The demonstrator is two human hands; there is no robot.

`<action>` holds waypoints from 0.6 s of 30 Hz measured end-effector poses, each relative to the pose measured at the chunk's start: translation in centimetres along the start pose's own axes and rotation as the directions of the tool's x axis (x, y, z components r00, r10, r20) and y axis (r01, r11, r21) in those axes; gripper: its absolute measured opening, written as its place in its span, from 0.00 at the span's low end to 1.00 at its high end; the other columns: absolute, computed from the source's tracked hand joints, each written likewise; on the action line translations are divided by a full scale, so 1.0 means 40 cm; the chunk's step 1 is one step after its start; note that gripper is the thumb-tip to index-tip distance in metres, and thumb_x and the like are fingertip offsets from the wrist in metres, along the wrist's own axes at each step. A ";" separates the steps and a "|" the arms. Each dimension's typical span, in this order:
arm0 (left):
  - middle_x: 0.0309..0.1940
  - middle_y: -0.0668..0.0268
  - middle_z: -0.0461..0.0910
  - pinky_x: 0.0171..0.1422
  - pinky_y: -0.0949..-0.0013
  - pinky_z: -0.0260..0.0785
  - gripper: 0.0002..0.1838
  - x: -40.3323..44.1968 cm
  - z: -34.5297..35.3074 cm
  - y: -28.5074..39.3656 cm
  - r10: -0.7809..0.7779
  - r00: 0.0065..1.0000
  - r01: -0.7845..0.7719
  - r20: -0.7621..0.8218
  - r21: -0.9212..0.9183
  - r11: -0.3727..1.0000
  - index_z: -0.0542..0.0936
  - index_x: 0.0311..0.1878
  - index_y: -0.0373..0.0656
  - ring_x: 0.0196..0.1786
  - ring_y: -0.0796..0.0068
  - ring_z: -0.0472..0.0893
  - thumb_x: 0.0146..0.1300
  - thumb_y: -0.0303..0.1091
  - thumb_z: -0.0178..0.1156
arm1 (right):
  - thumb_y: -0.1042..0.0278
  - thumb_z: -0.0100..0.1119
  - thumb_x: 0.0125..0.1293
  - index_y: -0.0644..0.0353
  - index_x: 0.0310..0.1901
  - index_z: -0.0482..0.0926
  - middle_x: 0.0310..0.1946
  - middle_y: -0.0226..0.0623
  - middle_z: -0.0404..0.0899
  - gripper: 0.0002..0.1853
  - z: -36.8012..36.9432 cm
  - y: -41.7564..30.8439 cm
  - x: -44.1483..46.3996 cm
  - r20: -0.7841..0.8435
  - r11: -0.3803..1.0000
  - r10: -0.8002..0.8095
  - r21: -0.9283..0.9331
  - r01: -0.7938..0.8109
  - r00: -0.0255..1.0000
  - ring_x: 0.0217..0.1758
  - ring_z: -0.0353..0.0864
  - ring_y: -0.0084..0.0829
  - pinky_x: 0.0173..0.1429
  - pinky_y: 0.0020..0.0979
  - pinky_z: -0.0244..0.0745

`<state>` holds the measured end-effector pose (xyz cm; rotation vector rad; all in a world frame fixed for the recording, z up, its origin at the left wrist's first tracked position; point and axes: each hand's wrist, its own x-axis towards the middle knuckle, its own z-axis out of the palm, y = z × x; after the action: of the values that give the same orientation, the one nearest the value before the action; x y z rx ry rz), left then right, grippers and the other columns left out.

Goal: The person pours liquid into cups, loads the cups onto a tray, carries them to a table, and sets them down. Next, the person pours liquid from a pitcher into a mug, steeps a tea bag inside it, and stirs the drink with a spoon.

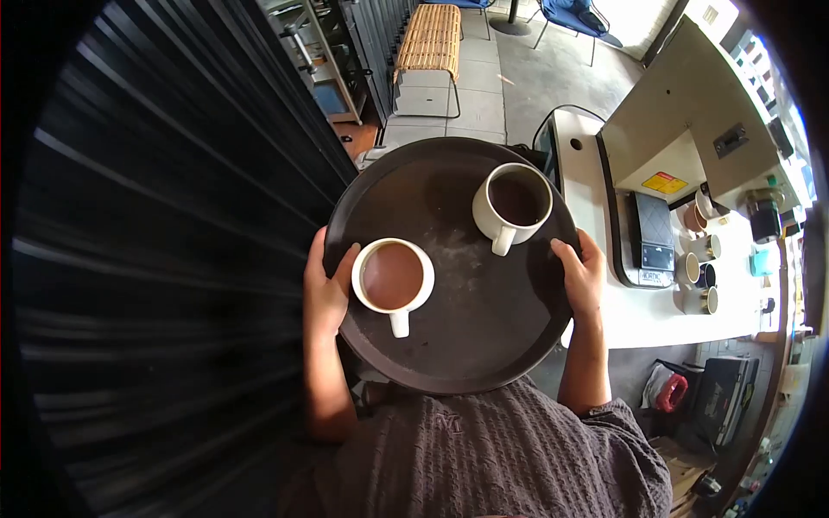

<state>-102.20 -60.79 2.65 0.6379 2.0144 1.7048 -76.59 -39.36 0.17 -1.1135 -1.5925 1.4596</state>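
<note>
A round dark tray is held level in front of my body. My left hand grips its left rim, thumb on top near a white mug of milky brown drink. On the right rim my right hand is closed, its thumb over the edge. Toward the tray's far right stands a cream mug with a dark drink, its handle pointing toward me. The fingers under the tray are hidden.
A white counter on the right bears a large beige machine, a scale and several cups. Ahead are a wicker bench and blue chairs. A dark ribbed wall runs along the left.
</note>
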 end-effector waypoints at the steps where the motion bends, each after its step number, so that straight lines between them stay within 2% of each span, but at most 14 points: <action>1: 0.50 0.61 0.78 0.57 0.73 0.67 0.25 0.046 0.011 0.010 -0.004 0.999 0.005 0.038 -0.011 1.000 0.68 0.63 0.34 0.52 0.75 0.76 0.65 0.32 0.61 | 0.69 0.59 0.61 0.69 0.41 0.79 0.29 0.30 0.80 0.12 0.006 -0.008 0.020 -0.031 1.000 0.012 0.000 -0.012 0.999 0.32 0.75 0.18 0.38 0.22 0.69; 5: 0.49 0.62 0.78 0.56 0.73 0.67 0.24 0.221 0.073 0.038 0.049 0.992 -0.051 0.118 0.016 0.999 0.69 0.62 0.34 0.50 0.76 0.76 0.65 0.33 0.61 | 0.69 0.59 0.61 0.69 0.44 0.78 0.30 0.31 0.80 0.13 0.024 -0.058 0.088 -0.152 0.998 0.049 0.048 -0.042 0.987 0.33 0.76 0.19 0.39 0.22 0.70; 8: 0.49 0.62 0.78 0.55 0.74 0.68 0.25 0.340 0.123 0.064 0.030 0.969 -0.029 0.246 -0.007 1.000 0.69 0.62 0.32 0.49 0.77 0.76 0.65 0.33 0.61 | 0.70 0.58 0.61 0.70 0.46 0.78 0.32 0.31 0.81 0.14 0.031 -0.067 0.116 -0.257 0.997 0.061 0.069 -0.045 0.964 0.34 0.76 0.19 0.40 0.22 0.71; 9: 0.48 0.63 0.79 0.53 0.75 0.68 0.25 0.381 0.137 0.053 0.028 0.951 0.001 0.309 -0.093 0.996 0.69 0.61 0.32 0.49 0.78 0.76 0.65 0.33 0.62 | 0.71 0.58 0.61 0.71 0.46 0.77 0.33 0.32 0.81 0.14 0.030 -0.072 0.121 -0.277 0.996 0.067 0.074 -0.048 0.959 0.35 0.76 0.19 0.41 0.23 0.71; 13: 0.48 0.65 0.79 0.53 0.75 0.69 0.25 0.532 0.226 0.081 0.032 0.905 0.022 0.424 -0.122 0.992 0.69 0.61 0.32 0.48 0.79 0.76 0.65 0.33 0.62 | 0.72 0.58 0.62 0.71 0.47 0.76 0.35 0.32 0.80 0.14 0.048 -0.106 0.148 -0.400 0.994 0.093 0.090 -0.062 0.912 0.37 0.76 0.19 0.44 0.23 0.71; 15: 0.48 0.64 0.78 0.54 0.75 0.68 0.25 0.609 0.277 0.110 0.072 0.810 -0.002 0.581 -0.121 0.993 0.69 0.61 0.31 0.48 0.79 0.76 0.65 0.34 0.62 | 0.71 0.58 0.63 0.70 0.47 0.76 0.36 0.32 0.80 0.13 0.057 -0.104 0.161 -0.470 0.994 0.101 0.093 -0.065 0.877 0.39 0.76 0.19 0.44 0.22 0.70; 18: 0.48 0.65 0.78 0.55 0.75 0.68 0.24 0.711 0.358 0.112 0.034 0.784 0.032 0.619 -0.094 0.995 0.69 0.60 0.32 0.49 0.79 0.76 0.66 0.35 0.61 | 0.71 0.58 0.63 0.70 0.46 0.76 0.36 0.32 0.80 0.13 0.084 -0.120 0.188 -0.586 0.994 0.095 0.097 -0.046 0.805 0.38 0.76 0.19 0.44 0.22 0.70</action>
<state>-116.32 -31.93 4.11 1.0090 1.4441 1.3352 -83.24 -33.75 4.07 -1.4201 -1.0495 1.0517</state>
